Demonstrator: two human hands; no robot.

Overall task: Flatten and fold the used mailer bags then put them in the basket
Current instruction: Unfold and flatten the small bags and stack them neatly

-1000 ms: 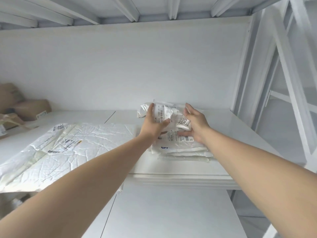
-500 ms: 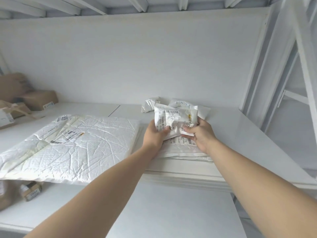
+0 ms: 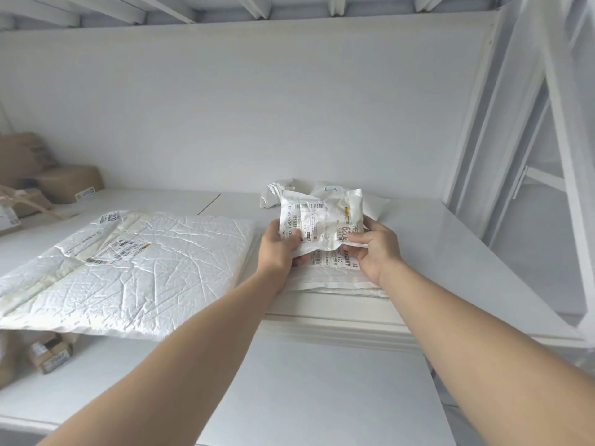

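the left hand (image 3: 278, 249) and right hand (image 3: 375, 249) each pinch a lower corner of one small crumpled white plastic mailer bag (image 3: 322, 223), held upright just above a flat stack of white mailer bags (image 3: 335, 280) near the front edge of the white table (image 3: 450, 246). bare table lies to the right, up to the white frame posts. at left, one large white quilted mailer (image 3: 138, 268) overhangs the front edge. the held bag's label shows a barcode and digits beginning "620" — the rest is too creased to read. two crumpled white bags (image 3: 277, 194) lie behind.
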